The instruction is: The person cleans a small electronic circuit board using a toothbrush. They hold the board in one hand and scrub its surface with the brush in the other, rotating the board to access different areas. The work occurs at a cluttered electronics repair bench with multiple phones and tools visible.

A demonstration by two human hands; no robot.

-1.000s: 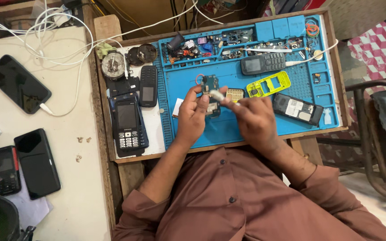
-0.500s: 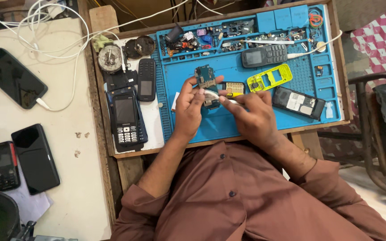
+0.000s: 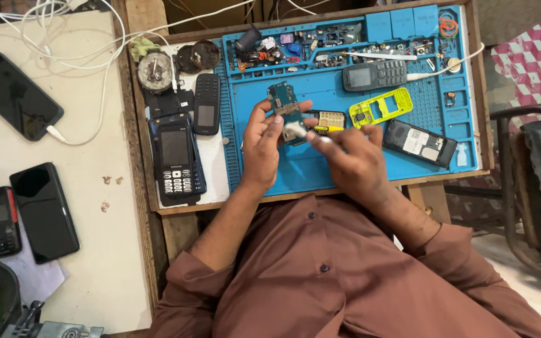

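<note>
A small blue-green circuit board [image 3: 284,106] was gripped upright in the left hand [image 3: 261,147], pinched between thumb and fingers above the middle of the blue work mat [image 3: 352,172]. The right hand [image 3: 353,161] was closed around a thin pale tool [image 3: 313,134], whose tip was laid against the lower part of the board.

The mat was set in a shallow wooden tray [image 3: 139,144] on the bench [image 3: 89,250]. Along the mat's far edge, moulded compartments [image 3: 320,40] were filled with small loose parts, screws and bits of phone hardware; what lay in each could not be told apart. A coil of orange bands [image 3: 448,26] was seen in the far right compartment.

On the mat's open field, just right of the hands, a yellow phone frame [image 3: 381,106] was laid, with a grey keypad phone [image 3: 374,75] beyond it and a black phone back [image 3: 419,143] to the right. At the tray's left side, off the mat, a black keypad phone [image 3: 176,156] and a smaller dark handset [image 3: 206,112] were placed.

Further left on the bench, a dark smartphone [image 3: 14,94] was connected to a white cable [image 3: 95,94], and two more phones [image 3: 44,211] were laid nearer.
</note>
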